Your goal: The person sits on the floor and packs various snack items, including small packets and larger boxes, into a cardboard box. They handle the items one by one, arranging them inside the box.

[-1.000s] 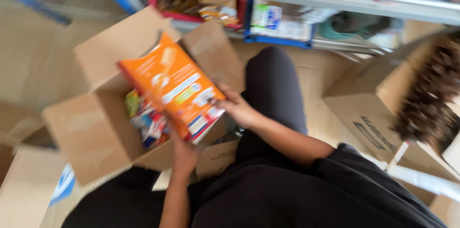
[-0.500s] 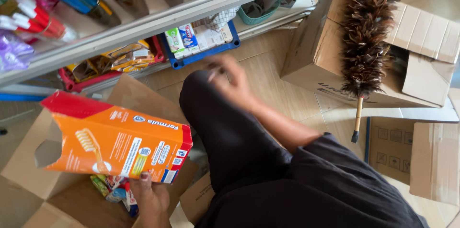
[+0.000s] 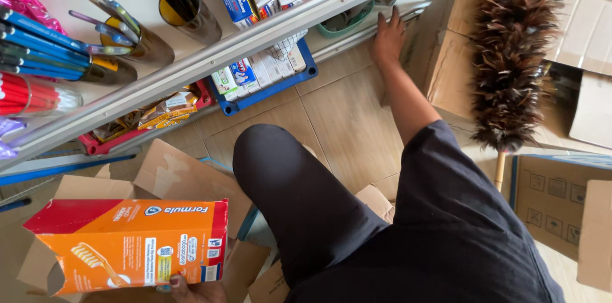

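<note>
Setting: tiled floor (image 3: 344, 112) beneath a metal shelf (image 3: 255, 35), cardboard boxes around.
Left hand (image 3: 191, 289): at 7 o'clock, fingers clamped on the lower edge of an orange carton (image 3: 131, 245), above an open cardboard box (image 3: 172, 179).
Right hand (image 3: 387, 36): at 1 o'clock, fingers spread, palm flat against a brown box (image 3: 446, 67).
Nearby: feather duster (image 3: 513, 54) at 2 o'clock; blue tray (image 3: 268, 80) under the shelf.
</note>
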